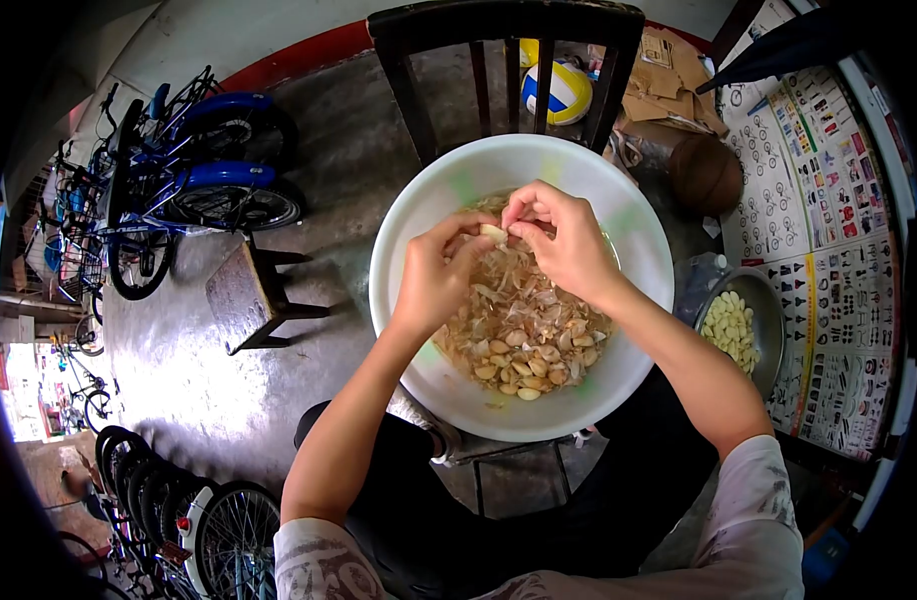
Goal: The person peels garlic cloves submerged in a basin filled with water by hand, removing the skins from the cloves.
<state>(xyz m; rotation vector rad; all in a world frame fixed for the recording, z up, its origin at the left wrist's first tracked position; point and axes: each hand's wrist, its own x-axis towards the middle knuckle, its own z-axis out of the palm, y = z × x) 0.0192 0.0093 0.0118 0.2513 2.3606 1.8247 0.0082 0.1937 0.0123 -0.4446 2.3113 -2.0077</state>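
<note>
Both hands meet over a large white basin (409, 370) that holds water, loose papery skins (524, 290) and garlic cloves (519, 365). Between the thumb and fingers of my left hand (439, 270) is a pale garlic clove (494, 233). My right hand (559, 235) is pinched at the right end of that clove; whether a bit of skin is between its fingertips is too small to tell. At the right, a metal bowl (772, 318) contains pale peeled cloves (731, 330).
A dark wooden chair (509, 18) stands behind the basin, near a ball (559, 95), flattened cardboard (669, 85) and a basketball (706, 175). Left are a wooden stool (247, 298) and blue bicycles (224, 178). Tires (144, 480) stand at the lower left. A printed poster (829, 240) lies right.
</note>
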